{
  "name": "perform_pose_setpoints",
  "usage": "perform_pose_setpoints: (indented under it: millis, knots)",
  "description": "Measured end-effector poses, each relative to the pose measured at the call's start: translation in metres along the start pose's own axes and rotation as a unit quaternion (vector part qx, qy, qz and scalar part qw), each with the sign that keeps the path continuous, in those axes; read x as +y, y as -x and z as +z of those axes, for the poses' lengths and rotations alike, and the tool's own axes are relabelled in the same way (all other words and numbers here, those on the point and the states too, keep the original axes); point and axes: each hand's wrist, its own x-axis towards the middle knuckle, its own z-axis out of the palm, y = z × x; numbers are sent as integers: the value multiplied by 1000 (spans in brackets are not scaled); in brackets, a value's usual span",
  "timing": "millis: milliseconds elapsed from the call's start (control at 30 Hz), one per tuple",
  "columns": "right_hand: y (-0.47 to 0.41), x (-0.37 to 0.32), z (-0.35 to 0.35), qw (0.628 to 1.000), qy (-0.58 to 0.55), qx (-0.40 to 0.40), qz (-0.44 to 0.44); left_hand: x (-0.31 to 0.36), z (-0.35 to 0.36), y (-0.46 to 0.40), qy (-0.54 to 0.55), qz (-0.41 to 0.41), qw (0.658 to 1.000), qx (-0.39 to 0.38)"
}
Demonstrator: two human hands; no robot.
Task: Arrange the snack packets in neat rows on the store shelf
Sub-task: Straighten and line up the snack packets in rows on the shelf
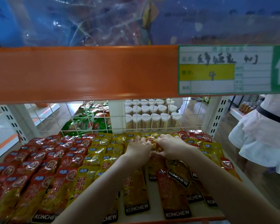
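Both hands reached to the back of the store shelf (153, 212), the left hand (138, 147) and right hand (171, 146) each with fingers curled round the same small stack of yellow snack packets (153, 143) between them. Red packets (39, 160) lay in overlapping rows to the left, yellow packets (102, 152) beside them, loose KONCHEW packets (174, 196) nearer the front edge.

— Where did we have our hands?
— Left hand (138, 147) and right hand (170, 146) side by side on the packets (94, 159) at the shelf (153, 214) back, jars (150, 117) behind the grid (55, 117).
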Motion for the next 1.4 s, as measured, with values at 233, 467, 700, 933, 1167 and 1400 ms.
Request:
perform_pose_setpoints:
  millis: [233, 467, 700, 933, 1167, 1400]
  knots:
    - [-1, 5, 3, 999, -30, 7, 18, -2, 0, -6, 66, -21, 997, 34]
    - [8, 13, 3, 990, -129, 52, 20, -2, -2, -5, 276, -47, 953, 117]
    - [8, 16, 2, 968, -234, 85, 18, -11, -15, -11, 460, -118, 861, 184]
    - [6, 9, -7, 883, -416, 215, 18, -11, -26, -13, 546, -132, 785, 260]
    - [-6, 7, -6, 863, -423, 258, 100, -13, -12, -10, 456, -112, 859, 206]
    - [-14, -9, 7, 928, -268, 232, 118, 0, 7, 8, 222, -48, 961, 160]
